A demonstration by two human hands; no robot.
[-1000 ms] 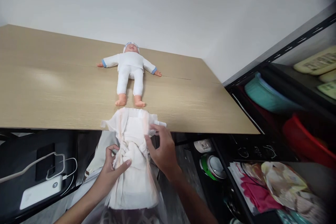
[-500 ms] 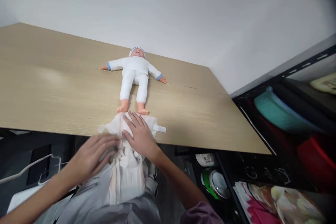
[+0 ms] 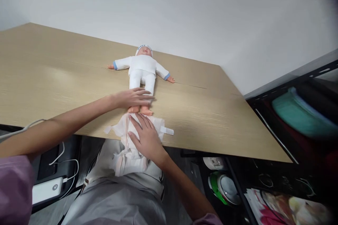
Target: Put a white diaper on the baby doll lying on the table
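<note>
Left hand (image 3: pixel 133 97), off the diaper (image 3: pixel 132 137) now, is reaching out flat with fingers spread over the doll's (image 3: pixel 142 74) shins mid-bench (image 3: pixel 52 84), gripping nothing, while right hand (image 3: pixel 145 135) is pressing open-palmed on the diaper draped over the bench's near edge.

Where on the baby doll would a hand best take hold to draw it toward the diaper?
Probably the lower legs, from the near table edge: the doll lies on its back, feet toward the diaper, and the left hand already lies across them.
</note>
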